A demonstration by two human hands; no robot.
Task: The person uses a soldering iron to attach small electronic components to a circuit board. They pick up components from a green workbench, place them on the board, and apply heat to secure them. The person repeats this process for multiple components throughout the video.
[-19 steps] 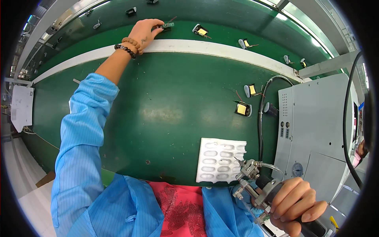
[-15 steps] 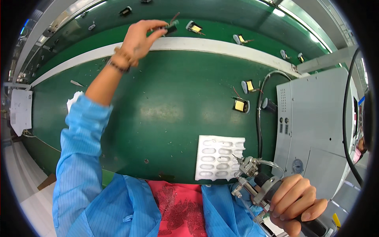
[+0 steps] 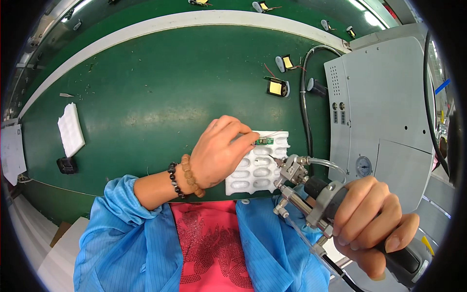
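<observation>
My left hand (image 3: 221, 152) has its fingers closed on the left end of a small green circuit board (image 3: 264, 141) with a thin red wire. The board is at the far end of a white foam tray (image 3: 240, 185) with oval pockets, and whatever is under it is hidden by my fingers. Wrapped round the black handle of a dispensing gun (image 3: 316, 214) is my right hand (image 3: 372, 224). The gun's metal valve and thin needle point left, above the tray's right side and close to the board.
Two black parts with yellow pads (image 3: 278, 87) (image 3: 288, 63) lie beyond the tray, by a black cable (image 3: 303, 92) and a dark cylinder (image 3: 317, 87). A grey machine cabinet (image 3: 374, 112) stands right. White foam (image 3: 71, 130) and a black block (image 3: 67, 165) are left.
My left hand has come back from the far belt to the tray, bringing the circuit board. My right hand still grips the dispensing gun. The view has shifted.
</observation>
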